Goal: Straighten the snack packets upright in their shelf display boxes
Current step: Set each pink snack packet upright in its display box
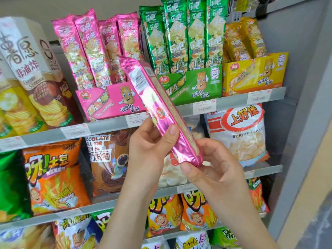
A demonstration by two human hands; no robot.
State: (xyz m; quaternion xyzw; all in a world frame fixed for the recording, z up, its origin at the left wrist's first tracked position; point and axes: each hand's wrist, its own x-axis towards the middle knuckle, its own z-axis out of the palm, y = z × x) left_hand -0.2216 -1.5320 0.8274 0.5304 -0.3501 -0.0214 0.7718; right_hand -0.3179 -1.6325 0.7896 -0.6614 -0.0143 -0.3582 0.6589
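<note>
Pink foil fills the middle of what we see: a long pink packet (154, 103) slants across the shelf front, held at its lower end, its back with the printed label turned toward us. Our left grip (150, 141) is wrapped round the packet's lower half, thumb laid on the near edge and fingers hidden behind the foil. Our right grip (215, 168) sits just below and to the right of it, pinching the packet's crimped bottom end between thumb and curled fingers. From the left grip the packet rises up and to the left, tilted well off upright, and its top end lies in front of the right end of the pink display box (115, 101); we cannot tell whether it touches the box. That box stands on the shelf (107, 125) above the left grip, and the standing pink packets (93, 51) in it lean to the left. Up and to the right of both grips sits the green display box (194, 85), its green packets (188, 33) close to upright, and further right the yellow display box (255, 74) with yellow packets (240, 40) leaning. Right of the right grip, one shelf down, stands a white shrimp flakes bag (242, 133); left of the left grip is a brown chocolate rings bag (109, 159).
</note>
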